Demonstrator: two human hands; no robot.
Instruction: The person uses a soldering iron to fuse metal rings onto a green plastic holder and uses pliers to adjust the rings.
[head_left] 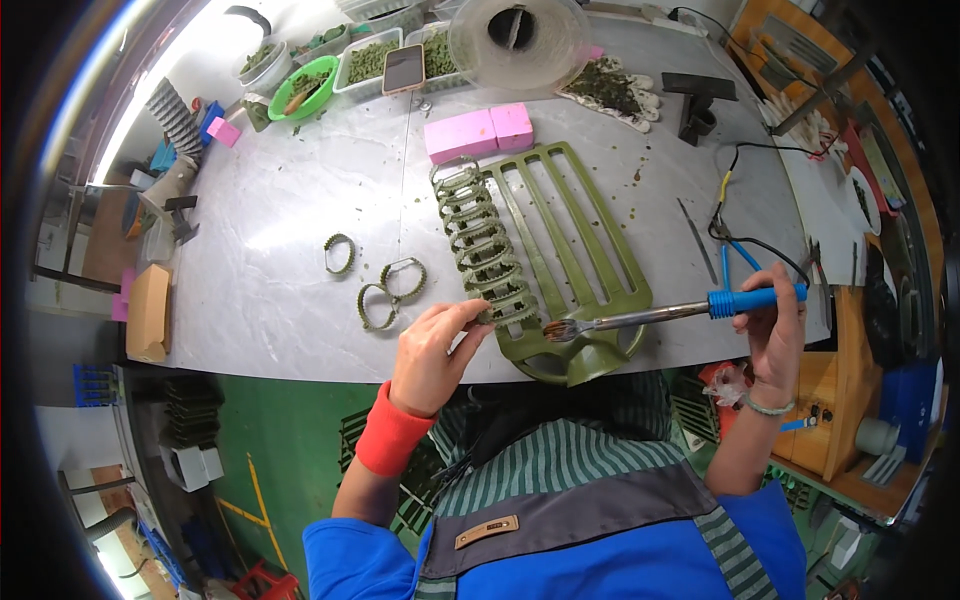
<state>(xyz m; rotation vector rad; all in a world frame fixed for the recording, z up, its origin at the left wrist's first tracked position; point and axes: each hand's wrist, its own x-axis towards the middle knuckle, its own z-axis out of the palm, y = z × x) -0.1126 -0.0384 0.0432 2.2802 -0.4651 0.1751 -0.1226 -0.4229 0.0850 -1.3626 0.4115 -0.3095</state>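
Currently, one hand [776, 338] grips one tool [675, 313]; three rings [351, 258] lie loose.

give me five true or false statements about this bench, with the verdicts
1. The right hand holds a blue-handled tool. True.
2. The red wristband is on the right wrist. False: it is on the left.
3. Three loose green rings lie to the left of the slotted green frame. True.
4. The phone lies on top of the pink blocks. False: it is beyond them, to the left.
5. The left hand is at the far end of the row of green loops. False: it is at the near end.
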